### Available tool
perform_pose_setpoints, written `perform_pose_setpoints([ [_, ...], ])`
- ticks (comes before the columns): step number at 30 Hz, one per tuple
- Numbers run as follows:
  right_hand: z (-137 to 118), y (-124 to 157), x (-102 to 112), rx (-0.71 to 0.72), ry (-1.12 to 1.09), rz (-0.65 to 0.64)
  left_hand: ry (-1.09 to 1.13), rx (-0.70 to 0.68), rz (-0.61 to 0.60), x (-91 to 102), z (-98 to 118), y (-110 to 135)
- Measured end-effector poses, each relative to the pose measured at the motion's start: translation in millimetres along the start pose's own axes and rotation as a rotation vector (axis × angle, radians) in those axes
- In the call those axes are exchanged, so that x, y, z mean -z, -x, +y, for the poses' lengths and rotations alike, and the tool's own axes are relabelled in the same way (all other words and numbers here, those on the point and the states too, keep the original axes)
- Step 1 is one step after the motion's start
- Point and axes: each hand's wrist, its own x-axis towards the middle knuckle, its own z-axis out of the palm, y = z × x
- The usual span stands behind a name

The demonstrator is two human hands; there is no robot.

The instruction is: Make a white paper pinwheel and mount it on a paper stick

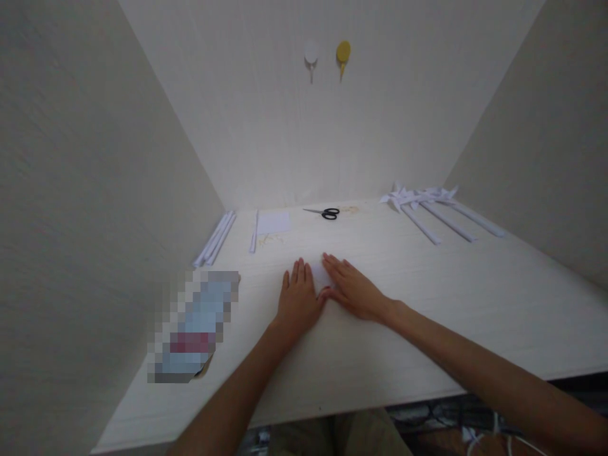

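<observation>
My left hand (299,297) lies palm down near the middle of the table, its fingers stretched out flat. Beside it my right hand (354,288) is also flat, fingers extended forward and left. The two thumbs meet or nearly meet. Between the hands shows a small piece of white paper (320,273), pressed against the tabletop and partly covered by both hands. How it is folded, if at all, I cannot make out.
Black-handled scissors (327,213) lie at the back, with a white paper sheet (274,223), a thin paper stick (254,233) and rolled paper sticks (216,239) to the left. Paper pinwheels (418,197) on sticks lie right. A pixelated object (197,326) rests front left. Walls enclose three sides.
</observation>
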Motion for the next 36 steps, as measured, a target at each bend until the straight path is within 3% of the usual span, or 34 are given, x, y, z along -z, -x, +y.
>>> perform_pose_setpoints([
  [3,-21.5,-23.3,-9.1,0.071,-0.109,-0.05,-0.027,-0.04,-0.063,2.1,0.1,-0.2],
  [6,-20.5,-28.0,-12.3,0.091,-0.127,-0.057,-0.051,-0.045,-0.061,1.4,-0.5,-2.1],
  [18,25.7,15.4,3.0,-0.034,0.153,-0.04,-0.049,-0.004,0.049,-6.4,-1.1,-3.9],
  [25,24.7,24.4,4.7,-0.187,0.238,-0.006,-0.022,0.007,0.053,-8.2,-1.2,-3.5],
  [30,19.8,25.5,9.9,-0.072,0.226,-0.068,-0.012,0.013,0.065,-9.9,-2.2,-3.0],
  [33,20.4,25.1,10.5,-0.08,0.212,-0.089,-0.028,0.029,0.102,-6.5,-1.0,-1.7],
  [36,21.6,24.6,9.0,-0.076,0.206,-0.083,-0.045,-0.059,0.179,-2.3,6.3,-2.3],
])
